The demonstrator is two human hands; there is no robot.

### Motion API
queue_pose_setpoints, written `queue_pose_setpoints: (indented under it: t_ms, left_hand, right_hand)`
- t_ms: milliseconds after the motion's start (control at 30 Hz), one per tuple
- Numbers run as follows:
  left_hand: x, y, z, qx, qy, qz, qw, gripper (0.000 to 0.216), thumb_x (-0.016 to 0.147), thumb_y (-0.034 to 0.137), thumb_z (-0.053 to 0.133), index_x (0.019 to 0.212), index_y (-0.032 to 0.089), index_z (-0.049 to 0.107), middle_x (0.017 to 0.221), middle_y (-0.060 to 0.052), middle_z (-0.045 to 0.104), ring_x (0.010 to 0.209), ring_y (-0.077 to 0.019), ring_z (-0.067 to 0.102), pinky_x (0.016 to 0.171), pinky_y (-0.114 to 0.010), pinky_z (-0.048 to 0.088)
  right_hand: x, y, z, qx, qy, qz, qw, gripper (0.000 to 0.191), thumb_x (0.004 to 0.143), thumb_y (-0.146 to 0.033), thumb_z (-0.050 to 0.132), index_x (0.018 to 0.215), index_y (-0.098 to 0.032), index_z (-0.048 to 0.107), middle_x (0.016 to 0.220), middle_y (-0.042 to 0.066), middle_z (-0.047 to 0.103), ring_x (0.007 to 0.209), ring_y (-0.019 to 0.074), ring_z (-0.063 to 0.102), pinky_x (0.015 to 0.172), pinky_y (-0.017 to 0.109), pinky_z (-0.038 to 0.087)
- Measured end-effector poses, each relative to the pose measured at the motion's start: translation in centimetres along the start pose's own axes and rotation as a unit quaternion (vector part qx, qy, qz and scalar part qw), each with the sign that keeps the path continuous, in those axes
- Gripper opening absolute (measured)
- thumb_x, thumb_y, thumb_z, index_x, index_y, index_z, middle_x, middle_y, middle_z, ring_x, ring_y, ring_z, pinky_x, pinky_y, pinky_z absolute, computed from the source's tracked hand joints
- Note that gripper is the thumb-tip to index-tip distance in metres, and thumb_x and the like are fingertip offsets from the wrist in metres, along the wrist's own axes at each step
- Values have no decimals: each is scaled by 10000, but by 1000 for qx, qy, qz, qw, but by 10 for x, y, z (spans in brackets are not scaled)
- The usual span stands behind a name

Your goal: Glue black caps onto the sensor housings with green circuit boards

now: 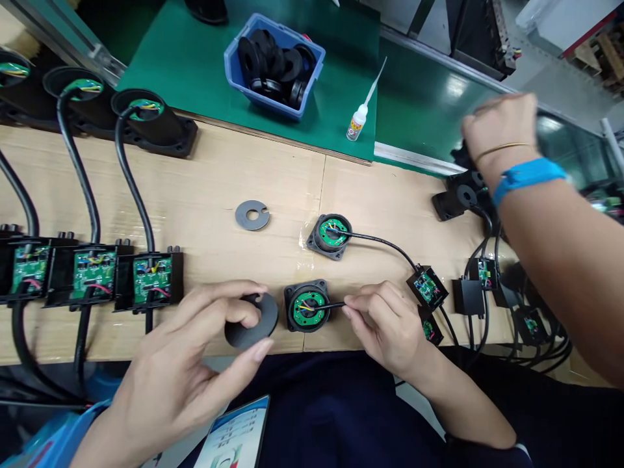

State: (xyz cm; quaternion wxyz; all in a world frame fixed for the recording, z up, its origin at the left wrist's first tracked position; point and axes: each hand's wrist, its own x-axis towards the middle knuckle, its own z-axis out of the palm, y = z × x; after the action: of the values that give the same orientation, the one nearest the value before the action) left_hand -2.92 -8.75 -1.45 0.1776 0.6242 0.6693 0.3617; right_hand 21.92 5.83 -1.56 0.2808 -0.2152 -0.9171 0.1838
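Between the thumb and fingers of my left hand (195, 357) is a dark grey slotted foam ring (266, 318), tilted up off the table. My right hand (390, 325) pinches a black cable (336, 305) close to where it enters a round black housing (288, 309). That housing lies face up, showing a green circuit board (307, 316) with coloured wires. Just behind it sits a second square-flanged housing (331, 235), its cable running right to a small black box with a circuit board (428, 288). Another grey slotted ring (252, 215) lies flat on the cardboard.
A blue bin (275, 104) of black round parts and a small glue bottle (358, 121) stand on the green mat. Cone-shaped housings (158, 127) with cabled boxes (152, 279) line the left. Another person's arm (550, 214) reaches over black parts at right.
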Motion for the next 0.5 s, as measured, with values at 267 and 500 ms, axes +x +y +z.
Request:
queue_pose_setpoints:
  t_ms: [267,500]
  left_hand:
    - [23,15,0,23,-74,129,989,157,1014,306,648,1162,290,696,1365,-12,739,1147,-184,767,1030,-275,637]
    - [42,-2,1,20,-210,181,961,318,1070,285,503,1246,384,749,1480,70,677,1255,-213,737,1101,-374,624]
  right_hand:
    - [5,2,-5,36,-42,28,998,76,1019,-133,639,1020,-208,653,885,52,731,803,185,703,735,331,623]
    - [5,7,-4,46,-47,16,998,61,1016,-129,647,1034,-186,658,893,63,728,825,184,694,768,319,611]
